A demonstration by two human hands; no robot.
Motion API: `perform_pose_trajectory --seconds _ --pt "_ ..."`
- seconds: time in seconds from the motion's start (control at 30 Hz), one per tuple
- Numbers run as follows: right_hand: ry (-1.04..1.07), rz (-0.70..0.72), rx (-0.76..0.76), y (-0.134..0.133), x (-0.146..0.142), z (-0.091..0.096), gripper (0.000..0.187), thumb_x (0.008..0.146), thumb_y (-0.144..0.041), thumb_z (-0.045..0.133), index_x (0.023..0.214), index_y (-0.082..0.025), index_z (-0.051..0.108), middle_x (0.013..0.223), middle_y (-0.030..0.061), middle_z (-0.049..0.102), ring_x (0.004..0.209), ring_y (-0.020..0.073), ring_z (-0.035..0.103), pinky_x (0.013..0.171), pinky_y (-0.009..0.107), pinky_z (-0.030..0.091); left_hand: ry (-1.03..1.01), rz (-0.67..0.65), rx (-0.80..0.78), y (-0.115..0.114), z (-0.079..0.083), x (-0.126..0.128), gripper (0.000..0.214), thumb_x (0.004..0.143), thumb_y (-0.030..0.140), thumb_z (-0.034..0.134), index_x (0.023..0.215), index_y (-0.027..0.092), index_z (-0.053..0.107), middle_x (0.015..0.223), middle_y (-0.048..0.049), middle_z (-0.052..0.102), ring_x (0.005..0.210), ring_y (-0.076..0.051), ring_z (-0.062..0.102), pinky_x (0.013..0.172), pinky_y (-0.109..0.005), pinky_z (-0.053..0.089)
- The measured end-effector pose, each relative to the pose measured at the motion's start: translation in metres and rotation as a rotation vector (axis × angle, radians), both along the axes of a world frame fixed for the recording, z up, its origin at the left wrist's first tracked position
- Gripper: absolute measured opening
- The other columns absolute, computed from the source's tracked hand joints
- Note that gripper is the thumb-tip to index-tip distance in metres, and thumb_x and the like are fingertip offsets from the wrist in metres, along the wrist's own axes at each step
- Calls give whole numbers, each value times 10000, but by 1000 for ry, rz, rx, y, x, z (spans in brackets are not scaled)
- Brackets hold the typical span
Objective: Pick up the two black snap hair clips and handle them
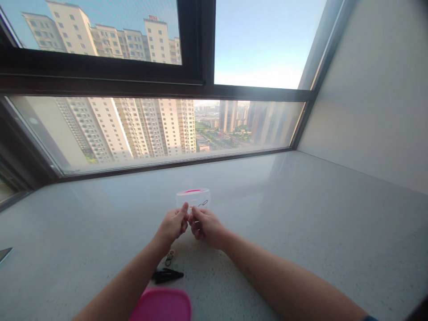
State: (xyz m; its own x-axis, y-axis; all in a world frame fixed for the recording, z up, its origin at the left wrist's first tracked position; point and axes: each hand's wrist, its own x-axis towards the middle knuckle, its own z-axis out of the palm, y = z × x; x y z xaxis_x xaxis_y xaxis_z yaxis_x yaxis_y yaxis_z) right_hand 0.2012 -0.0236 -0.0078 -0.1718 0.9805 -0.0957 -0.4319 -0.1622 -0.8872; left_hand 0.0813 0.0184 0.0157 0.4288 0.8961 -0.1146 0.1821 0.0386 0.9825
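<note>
My left hand (174, 225) and my right hand (206, 227) meet fingertip to fingertip above the pale stone sill (301, 214), both pinched on a tiny item too small to name. Right behind them stands a small clear plastic container (193, 197) with a pink rim, holding small dark loops. Under my left wrist lie small ring-shaped hair ties (170, 257) and a black clip (166, 275). A pink lid (162, 305) rests near the bottom edge.
A large dark-framed window (203, 80) runs along the back of the sill, looking out at tower blocks. A white wall (377, 89) rises on the right. A dark flat object (4, 253) pokes in at the left edge.
</note>
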Motion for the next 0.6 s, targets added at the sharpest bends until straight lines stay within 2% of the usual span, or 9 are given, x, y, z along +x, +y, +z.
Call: perform_pose_trajectory --seconds 0.2,0.4,0.5,0.6 --pt "-51 24 53 -4 1 0 358 766 -525 467 731 -168 471 518 -62 398 364 46 369 347 166 213 22 -21 47 -1 8 -17 442 739 587 387 556 190 456 302 83 386 268 -61 253 321 -185 174" --pt "-181 24 118 -9 -4 -1 293 727 -435 563 696 -151 502 479 -63 413 350 52 379 340 168 206 114 -40 135 -9 17 -58 285 710 401 557 549 174 495 405 67 451 373 -76 334 385 -183 228" --pt "-405 28 238 -15 -7 -1 269 721 -415 577 714 -155 507 476 -66 411 377 58 383 373 174 252 354 -76 409 -13 15 -76 215 714 358 552 598 177 544 466 55 475 458 -109 403 451 -199 283" --pt "-653 61 452 -24 -10 1 254 708 -394 601 730 -147 544 538 -51 414 466 61 384 430 176 283 488 -151 519 -19 16 -88 202 727 354 526 647 175 573 544 35 516 541 -138 452 511 -215 319"
